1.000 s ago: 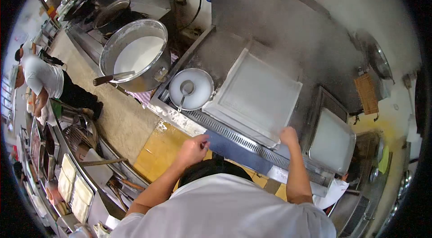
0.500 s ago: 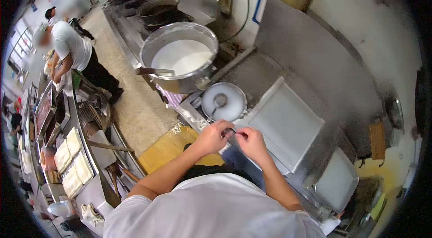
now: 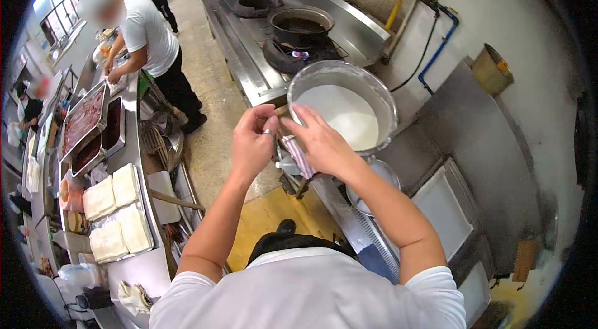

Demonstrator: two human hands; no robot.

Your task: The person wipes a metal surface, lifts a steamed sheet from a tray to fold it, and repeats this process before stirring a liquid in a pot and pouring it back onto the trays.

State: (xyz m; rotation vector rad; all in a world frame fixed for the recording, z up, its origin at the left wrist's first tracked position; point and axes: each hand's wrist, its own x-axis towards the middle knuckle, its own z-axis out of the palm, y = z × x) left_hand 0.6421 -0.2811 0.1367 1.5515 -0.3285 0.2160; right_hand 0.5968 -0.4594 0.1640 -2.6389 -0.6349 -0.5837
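Nearby, both hands hover beside the large pot of white liquid.

Your left hand is up at 11 o'clock from your chest, fingers curled in toward the thumb, ring on one finger. Your right hand is just beside it at 12, fingers part-extended toward 10 to 11. Left forearm angles to 1, right forearm to 10 to 11. Both elbows bent. Can't tell if fingertips touch.
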